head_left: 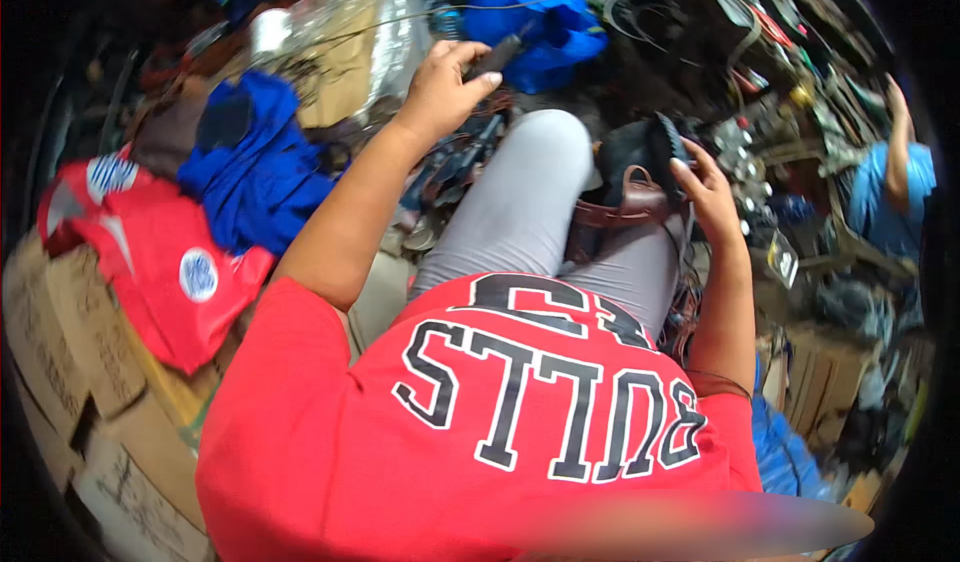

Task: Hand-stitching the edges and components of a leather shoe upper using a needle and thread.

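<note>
My left hand (440, 92) is raised at the upper middle, with its thumb and fingers closed on a dark, slim hand tool (500, 56). The tool points away toward a blue plastic bag; its exact kind is blurred. Over my right thigh, my right hand (712, 190) grips the edge of a shoe with a ridged black sole (668, 144). Brown leather straps (638, 200) with a loop hang at the shoe's near side, resting against my grey-trousered leg. The two hands are well apart, and the tool does not touch the shoe.
The blue plastic bag (535, 22) lies ahead. Blue cloth (255, 162), a red garment (165, 262) and cardboard boxes (90, 342) stand at left. Wires, bottles and scraps clutter the right. A person in light blue (885, 197) is at far right.
</note>
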Motion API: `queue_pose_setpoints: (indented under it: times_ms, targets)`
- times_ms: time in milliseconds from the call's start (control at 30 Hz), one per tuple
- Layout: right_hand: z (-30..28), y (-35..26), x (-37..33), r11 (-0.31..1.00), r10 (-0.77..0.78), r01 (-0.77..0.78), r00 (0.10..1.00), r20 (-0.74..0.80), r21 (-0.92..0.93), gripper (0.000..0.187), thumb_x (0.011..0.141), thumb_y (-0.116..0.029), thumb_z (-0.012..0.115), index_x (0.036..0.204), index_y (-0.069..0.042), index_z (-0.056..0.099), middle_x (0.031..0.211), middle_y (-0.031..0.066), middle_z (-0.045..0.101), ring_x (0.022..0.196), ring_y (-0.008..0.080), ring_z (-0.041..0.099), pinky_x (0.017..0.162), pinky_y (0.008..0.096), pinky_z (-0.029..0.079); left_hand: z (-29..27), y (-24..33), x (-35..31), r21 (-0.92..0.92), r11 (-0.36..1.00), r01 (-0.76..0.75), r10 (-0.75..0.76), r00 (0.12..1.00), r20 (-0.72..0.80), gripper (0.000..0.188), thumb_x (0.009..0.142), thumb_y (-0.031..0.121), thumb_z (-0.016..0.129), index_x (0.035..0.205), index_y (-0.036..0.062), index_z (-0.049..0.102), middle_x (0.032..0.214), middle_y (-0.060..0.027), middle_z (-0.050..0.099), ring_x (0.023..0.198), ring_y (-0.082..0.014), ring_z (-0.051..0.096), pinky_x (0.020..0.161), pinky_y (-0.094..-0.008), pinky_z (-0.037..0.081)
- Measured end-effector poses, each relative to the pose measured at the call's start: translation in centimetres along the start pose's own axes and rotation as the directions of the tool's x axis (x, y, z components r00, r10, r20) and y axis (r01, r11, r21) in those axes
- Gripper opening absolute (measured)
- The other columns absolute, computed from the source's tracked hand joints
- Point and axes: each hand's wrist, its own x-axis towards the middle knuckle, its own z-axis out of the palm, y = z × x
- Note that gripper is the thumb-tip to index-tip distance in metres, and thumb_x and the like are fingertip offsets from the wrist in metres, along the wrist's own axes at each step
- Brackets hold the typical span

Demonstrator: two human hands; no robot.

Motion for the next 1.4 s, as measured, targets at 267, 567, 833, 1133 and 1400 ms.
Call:
queue_pose_setpoints:
  times_ms: [267,567,833,1133,1400]
  targets:
    - [0.4,4.1,-5.6,0.996,-0.061,0.076,0.970,-0.235,0.051,0.024,0.094,-0.025,0.056,0.089,-0.001,0.058,0.073,-0.0062,0.050,0.068,0.0050,0.042,0.059,0.0223,0.037,15.9,4.6,9.2,0.081,0.994,-0.072,0.012,0.816,0.578,0.041,0.074,0.033,0.067,0.103,0.0039,0.067,0.093,-0.0149,0.068,0.083,-0.0261,0.065,0.075,-0.0351,0.050]
    - [0.9,4.1,-8.5,0.894,-0.321,0.066,0.785,-0.529,-0.444,0.029,0.094,-0.022,0.051,0.076,0.000,0.055,0.064,0.0102,0.048,0.058,0.0231,0.046,0.057,0.0341,0.037,29.5,7.6,14.5,0.209,0.936,0.284,-0.345,0.619,0.706,0.033,0.073,0.030,0.067,0.073,-0.0031,0.067,0.068,-0.0131,0.066,0.055,-0.0200,0.067,0.060,-0.0305,0.054]
    - [0.0,4.0,-8.4,0.894,-0.351,0.112,0.779,-0.520,-0.434,0.019,0.085,-0.022,0.061,0.073,-0.007,0.060,0.065,0.0083,0.054,0.057,0.0278,0.048,0.056,0.0365,0.033,34.0,5.8,17.0,0.402,0.899,-0.175,-0.097,0.815,0.572,0.035,0.073,0.029,0.066,0.091,-0.0014,0.065,0.094,-0.0184,0.067,0.088,-0.0301,0.066,0.079,-0.0365,0.052]
    - [-1.2,3.9,-8.5,0.902,-0.313,0.080,0.797,-0.516,-0.424,0.019,0.081,-0.023,0.065,0.072,-0.008,0.059,0.063,0.0074,0.054,0.055,0.0270,0.048,0.055,0.0363,0.032,35.6,6.2,16.2,0.362,0.540,-0.760,0.439,0.621,0.650,0.029,0.083,0.008,0.048,0.111,0.0101,0.054,0.109,-0.0134,0.057,0.095,-0.0338,0.062,0.081,-0.0406,0.050]
    - [-1.0,3.8,-8.5,0.914,-0.307,0.087,0.788,-0.533,-0.397,0.020,0.081,-0.024,0.066,0.073,-0.008,0.059,0.064,0.0063,0.055,0.056,0.0256,0.049,0.055,0.0352,0.033,39.6,3.0,18.3,0.407,0.509,-0.759,0.390,0.624,0.677,0.043,0.083,0.014,0.054,0.124,0.0038,0.049,0.130,-0.0160,0.049,0.132,-0.0277,0.037,0.111,-0.0426,0.022]
